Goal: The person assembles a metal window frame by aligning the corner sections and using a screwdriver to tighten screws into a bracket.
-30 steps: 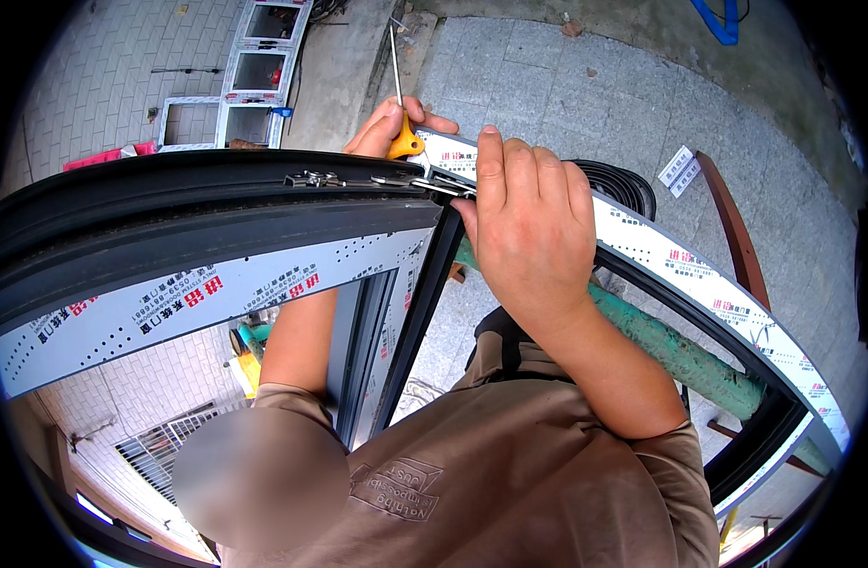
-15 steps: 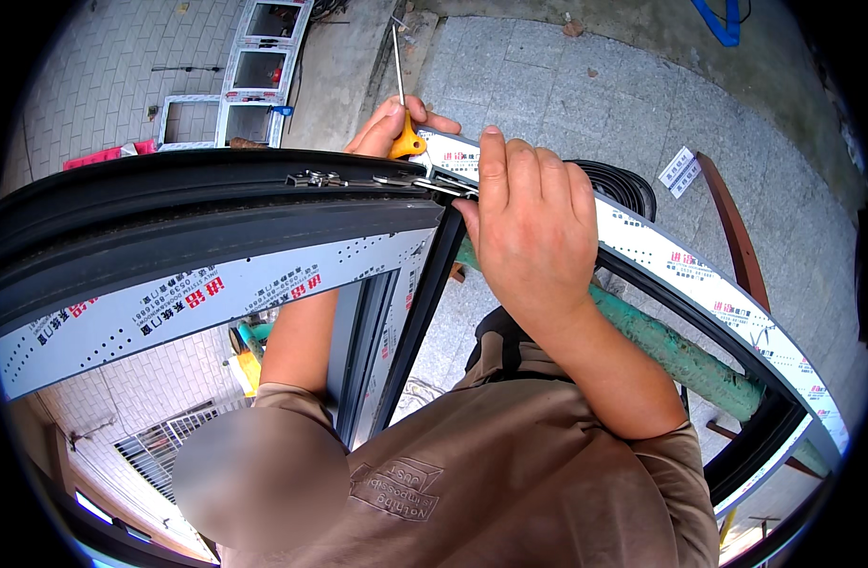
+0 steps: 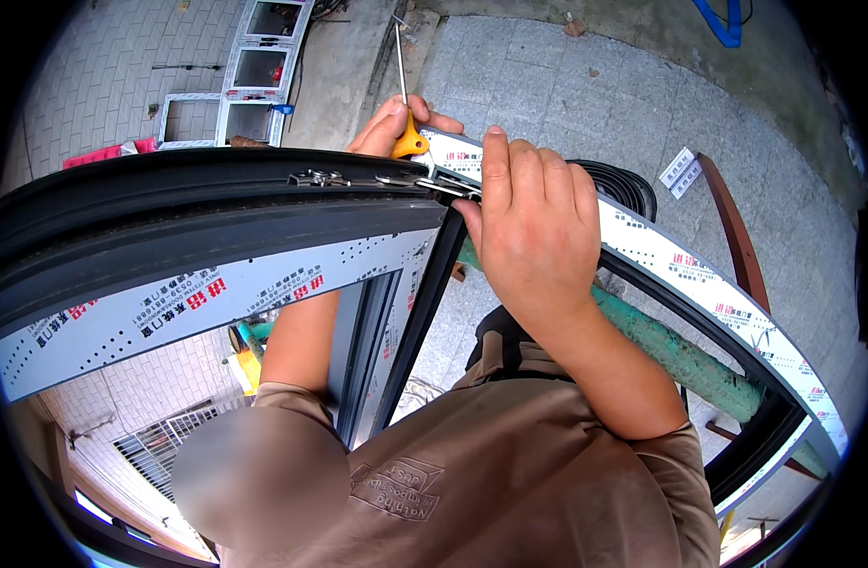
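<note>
My left hand [image 3: 381, 131] is closed round a yellow-handled screwdriver [image 3: 410, 145] beyond the corner of the window. Its long thin shaft points away from me; the kind of tip cannot be made out. My left forearm passes behind the dark window sash [image 3: 226, 229] on the left. My right hand [image 3: 540, 222] grips a white-filmed window frame [image 3: 685, 262], fingers over the far edge and thumb on the near side. Between sash and frame lies a metal hinge arm [image 3: 406, 181], whose right end is partly hidden by the right hand.
A green pipe [image 3: 675, 355] runs under the frame opening. Coiled black hose or strip [image 3: 628, 185] lies just past the frame. Farther off are a reddish-brown bar [image 3: 734, 227], white window frames [image 3: 257, 71] and something blue [image 3: 723, 24].
</note>
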`<state>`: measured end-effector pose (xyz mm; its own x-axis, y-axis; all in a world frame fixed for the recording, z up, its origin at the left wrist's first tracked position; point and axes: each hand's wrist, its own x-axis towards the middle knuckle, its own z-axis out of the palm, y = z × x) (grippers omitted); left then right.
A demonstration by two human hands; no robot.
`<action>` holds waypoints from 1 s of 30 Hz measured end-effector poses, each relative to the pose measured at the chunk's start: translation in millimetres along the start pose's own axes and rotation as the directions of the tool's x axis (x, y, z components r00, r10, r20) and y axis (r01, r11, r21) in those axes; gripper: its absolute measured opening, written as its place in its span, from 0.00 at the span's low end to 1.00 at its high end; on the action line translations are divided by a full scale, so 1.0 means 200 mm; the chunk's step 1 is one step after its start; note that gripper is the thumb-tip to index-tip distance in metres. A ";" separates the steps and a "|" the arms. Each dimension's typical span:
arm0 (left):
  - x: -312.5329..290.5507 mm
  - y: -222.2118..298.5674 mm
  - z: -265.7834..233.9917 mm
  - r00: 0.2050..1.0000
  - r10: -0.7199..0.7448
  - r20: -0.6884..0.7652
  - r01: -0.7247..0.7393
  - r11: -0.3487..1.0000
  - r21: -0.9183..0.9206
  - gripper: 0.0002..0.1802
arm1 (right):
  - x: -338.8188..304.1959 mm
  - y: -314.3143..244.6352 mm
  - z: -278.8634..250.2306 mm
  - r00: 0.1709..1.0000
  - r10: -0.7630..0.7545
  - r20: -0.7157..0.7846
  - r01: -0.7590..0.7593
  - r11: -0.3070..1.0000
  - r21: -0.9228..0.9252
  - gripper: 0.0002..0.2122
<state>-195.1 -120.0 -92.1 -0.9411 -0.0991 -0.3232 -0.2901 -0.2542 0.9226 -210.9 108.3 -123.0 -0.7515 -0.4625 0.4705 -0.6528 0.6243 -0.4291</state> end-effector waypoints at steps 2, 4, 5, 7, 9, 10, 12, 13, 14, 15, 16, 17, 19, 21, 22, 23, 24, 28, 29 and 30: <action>0.00 0.00 0.00 1.000 -0.003 -0.001 0.003 1.000 -0.001 0.17 | 0.00 0.00 0.00 1.000 -0.008 0.004 0.008 1.000 0.005 0.35; 0.00 0.00 -0.01 1.000 -0.006 0.006 0.006 1.000 0.000 0.16 | 0.00 0.00 -0.01 1.000 -0.004 0.013 0.004 1.000 0.023 0.36; 0.00 0.00 -0.01 1.000 -0.003 0.004 0.003 1.000 0.008 0.16 | 0.00 0.00 -0.01 1.000 0.006 0.014 -0.007 1.000 0.031 0.37; 0.00 0.00 -0.02 1.000 0.004 -0.001 -0.003 1.000 0.024 0.16 | 0.00 -0.01 -0.01 0.999 0.027 0.018 -0.028 0.999 0.046 0.39; 0.00 0.00 -0.02 1.000 -0.005 -0.002 0.005 1.000 0.015 0.16 | 0.00 0.00 0.00 1.000 0.006 0.001 -0.006 0.999 0.034 0.37; 0.00 0.00 -0.02 1.000 -0.011 0.000 0.011 1.000 0.009 0.16 | -0.01 0.00 0.01 1.000 -0.003 -0.006 0.003 1.000 0.025 0.36; 0.00 0.01 -0.01 1.000 -0.016 -0.006 0.016 1.000 0.019 0.16 | -0.01 0.00 0.01 1.000 0.001 -0.011 -0.001 1.000 0.018 0.35; 0.00 0.01 -0.01 1.000 -0.018 -0.011 0.018 1.000 0.025 0.16 | -0.01 0.00 0.01 1.000 0.002 -0.013 -0.002 1.000 0.017 0.35; 0.00 0.01 -0.01 1.000 -0.015 -0.014 0.015 1.000 0.024 0.16 | -0.01 0.00 0.01 1.000 0.003 -0.013 -0.003 1.000 0.018 0.35; 0.00 0.00 0.00 1.000 -0.012 -0.016 0.012 1.000 0.022 0.16 | 0.00 0.00 0.01 1.000 0.004 -0.013 -0.004 1.000 0.019 0.35; -0.01 0.00 0.00 1.000 -0.008 -0.021 0.008 1.000 0.021 0.16 | 0.00 0.00 0.01 1.000 0.003 -0.013 -0.003 1.000 0.023 0.35; -0.01 0.00 0.00 1.000 0.000 -0.023 0.000 1.000 0.021 0.16 | 0.00 0.00 0.01 1.000 0.002 -0.010 -0.001 1.000 0.023 0.35; -0.01 0.00 0.00 1.000 0.015 -0.023 -0.014 1.000 0.019 0.15 | 0.00 0.00 0.00 1.000 0.002 -0.004 -0.002 1.000 0.022 0.35; 0.00 0.00 0.01 1.000 0.009 -0.019 -0.009 1.000 0.026 0.15 | 0.00 0.00 -0.01 1.000 0.023 0.019 -0.023 0.999 0.024 0.35; 0.00 0.00 0.00 1.000 0.010 -0.018 -0.010 1.000 0.029 0.15 | 0.00 -0.01 -0.01 0.999 0.030 0.029 -0.030 0.999 0.024 0.36; -0.01 0.00 -0.01 1.000 0.005 -0.012 -0.005 1.000 0.030 0.15 | 0.00 -0.01 -0.01 0.999 0.028 0.027 -0.029 0.999 0.023 0.36; -0.01 0.01 -0.02 1.000 0.000 -0.005 0.000 0.999 0.032 0.15 | 0.00 -0.01 -0.01 0.999 0.027 0.026 -0.028 0.999 0.021 0.36; 0.00 0.01 -0.02 1.000 -0.015 -0.018 0.016 0.998 0.063 0.15 | 0.00 0.00 0.00 1.000 0.004 0.003 -0.004 1.000 0.017 0.35; 0.00 0.01 -0.01 1.000 -0.017 -0.016 0.018 0.998 0.065 0.16 | 0.00 0.00 0.00 1.000 0.005 0.004 -0.005 1.000 0.015 0.35; 0.00 0.01 -0.01 1.000 -0.018 -0.013 0.019 0.998 0.066 0.16 | 0.00 0.00 0.01 1.000 0.006 0.004 -0.006 1.000 0.014 0.35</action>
<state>-196.0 -123.2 -90.2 -0.9333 -0.1072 -0.3427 -0.3187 -0.1922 0.9282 -210.9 107.5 -123.9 -0.7557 -0.4614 0.4647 -0.6496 0.6182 -0.4426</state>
